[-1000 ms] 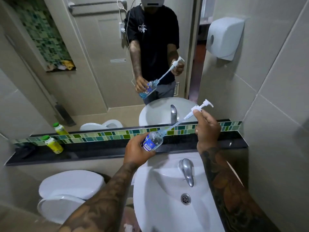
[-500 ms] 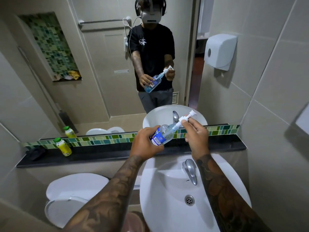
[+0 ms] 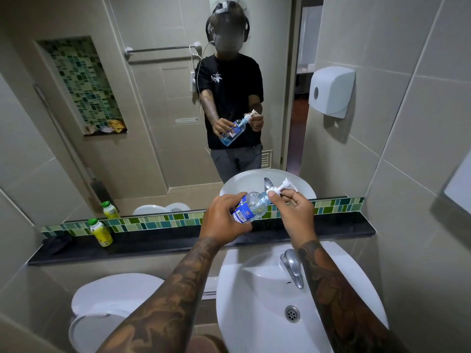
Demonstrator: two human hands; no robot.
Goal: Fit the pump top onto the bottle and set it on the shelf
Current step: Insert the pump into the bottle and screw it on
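Note:
A clear bottle [image 3: 252, 206] with a blue-and-white label lies tilted in my left hand [image 3: 223, 220], neck pointing up and right, above the black shelf [image 3: 153, 247]. The white pump top [image 3: 279, 189] sits at the bottle's neck, its tube inside the bottle. My right hand [image 3: 293, 215] pinches the pump's collar between thumb and fingers. Both hands are over the back of the sink, in front of the mirror.
A yellow bottle with a green cap [image 3: 100, 231] stands at the shelf's left end beside a dark object [image 3: 57, 244]. Below are a white sink [image 3: 267, 314] with a chrome tap [image 3: 293, 268] and a toilet [image 3: 107, 304]. A paper dispenser [image 3: 331, 91] hangs on the right wall.
The pump's long tube slid down into the bottle until the pump head reached the neck. My right hand moved in toward my left, and the view tilted up.

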